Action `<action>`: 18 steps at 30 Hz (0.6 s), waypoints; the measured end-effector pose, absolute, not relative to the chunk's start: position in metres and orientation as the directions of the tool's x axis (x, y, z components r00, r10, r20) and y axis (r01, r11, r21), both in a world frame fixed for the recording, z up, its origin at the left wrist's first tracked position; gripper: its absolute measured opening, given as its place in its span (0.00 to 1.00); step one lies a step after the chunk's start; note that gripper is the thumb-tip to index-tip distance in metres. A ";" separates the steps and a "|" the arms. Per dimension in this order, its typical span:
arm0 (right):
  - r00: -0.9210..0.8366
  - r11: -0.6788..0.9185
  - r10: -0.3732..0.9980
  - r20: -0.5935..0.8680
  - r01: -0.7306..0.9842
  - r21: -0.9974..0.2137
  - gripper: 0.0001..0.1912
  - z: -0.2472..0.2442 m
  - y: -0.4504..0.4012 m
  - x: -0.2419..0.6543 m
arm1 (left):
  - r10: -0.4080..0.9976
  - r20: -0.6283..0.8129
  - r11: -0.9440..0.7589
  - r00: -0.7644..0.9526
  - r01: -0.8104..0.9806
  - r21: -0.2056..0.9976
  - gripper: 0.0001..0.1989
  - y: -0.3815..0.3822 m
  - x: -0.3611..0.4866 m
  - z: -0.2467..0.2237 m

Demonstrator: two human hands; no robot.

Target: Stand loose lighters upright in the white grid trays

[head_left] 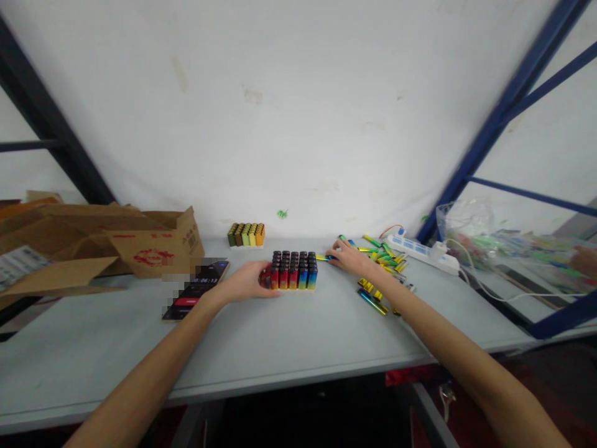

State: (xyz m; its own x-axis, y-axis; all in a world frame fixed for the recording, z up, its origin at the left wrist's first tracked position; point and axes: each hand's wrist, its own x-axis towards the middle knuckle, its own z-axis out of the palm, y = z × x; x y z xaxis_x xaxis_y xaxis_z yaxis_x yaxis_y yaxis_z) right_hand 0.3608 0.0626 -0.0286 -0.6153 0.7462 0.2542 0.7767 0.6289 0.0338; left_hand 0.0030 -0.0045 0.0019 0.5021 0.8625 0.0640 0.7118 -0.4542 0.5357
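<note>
A compact rectangular block of upright, glossy cylinders, red shading to blue with black caps (293, 271), stands mid-table. The left hand (249, 280) rests at its left end, fingers curved and parted against it; I cannot tell whether they clamp. At its right, the fingers of the right hand (347, 256) are pinched together on one end of a slender, shiny yellow-and-blue cylinder (321, 257). Beyond that hand lies a loose heap of metallic green and yellow cylinders (389, 258), pointing every way. A smaller block of green, brown and yellow cylinders (246, 235) stands by the scuffed white wall (298, 124). Left: a flat dark phone (205, 283) and an open, creased brown cardboard box (158, 249). Right: a long white plastic power strip (422, 255). The smooth pale grey tabletop (289, 342) carries all.
</note>
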 end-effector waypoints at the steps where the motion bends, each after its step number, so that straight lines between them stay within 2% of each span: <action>1: -0.620 0.641 0.742 0.254 0.768 0.003 0.13 -0.028 0.060 0.363 | 0.864 0.072 -0.455 0.498 0.714 0.532 0.25 -0.004 0.003 0.001; 6: -0.580 0.639 0.764 0.283 0.739 -0.213 0.08 -0.020 0.051 0.378 | 0.861 0.076 -0.468 0.503 0.724 0.507 0.25 -0.003 0.002 0.000; 9: -0.443 0.571 0.820 0.362 0.684 -0.454 0.13 -0.008 0.048 0.378 | 0.860 0.066 -0.466 0.506 0.725 0.508 0.25 -0.003 0.002 0.000; 13: -0.315 0.519 0.853 0.417 0.414 -0.748 0.23 0.009 0.044 0.362 | 0.864 0.056 -0.458 0.501 0.732 0.504 0.26 -0.005 0.002 0.002; 18: -0.129 0.426 0.902 0.413 0.098 -0.900 0.25 0.012 0.034 0.337 | 0.865 0.054 -0.454 0.498 0.735 0.504 0.26 -0.005 0.002 0.003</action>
